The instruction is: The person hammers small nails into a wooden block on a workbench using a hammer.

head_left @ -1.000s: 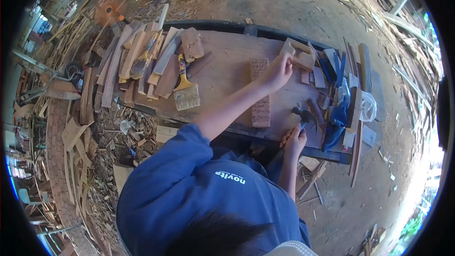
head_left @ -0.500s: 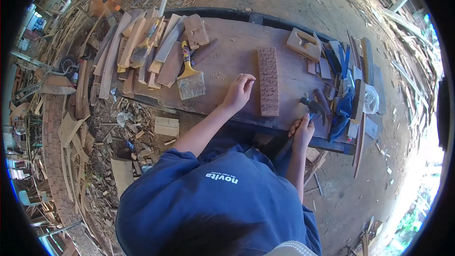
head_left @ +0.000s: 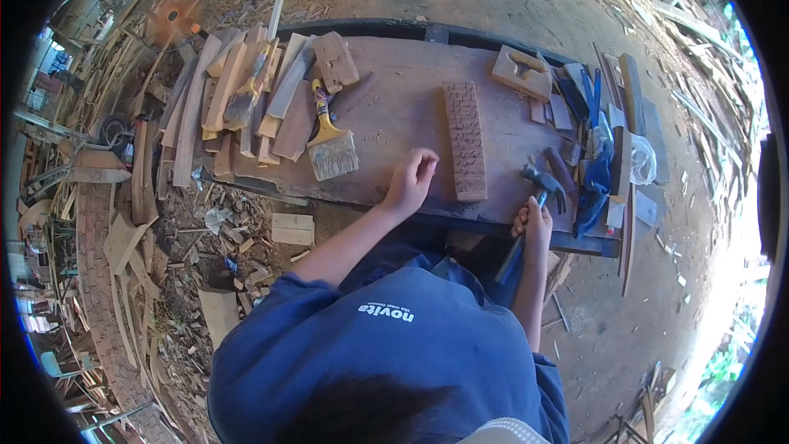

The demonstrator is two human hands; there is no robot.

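My right hand [head_left: 534,224] is closed around the handle of a claw hammer [head_left: 544,181], its head over the near right part of the wooden workbench [head_left: 403,66]. Left of a carved wooden block [head_left: 466,144], my left hand [head_left: 409,187] has its fingers curled together; whatever they may hold is too small to see. The block lies lengthwise on the bench, its top covered in rows of small cuts, and neither hand touches it. A wide paintbrush [head_left: 333,152] with a yellow handle lies to the left of my left hand.
Wood pieces [head_left: 222,86] and another brush [head_left: 244,103] are piled on the bench's left. To the right lie a wooden hand plane [head_left: 523,74], blue-handled tools [head_left: 596,99], a blue cloth [head_left: 598,185] and a plastic bag [head_left: 643,159]. Wood scraps litter the floor; an orange fan [head_left: 174,16] stands back left.
My left hand has come slightly nearer my body. My right hand has shifted a little to the right, and more of the hammer's handle shows below it.
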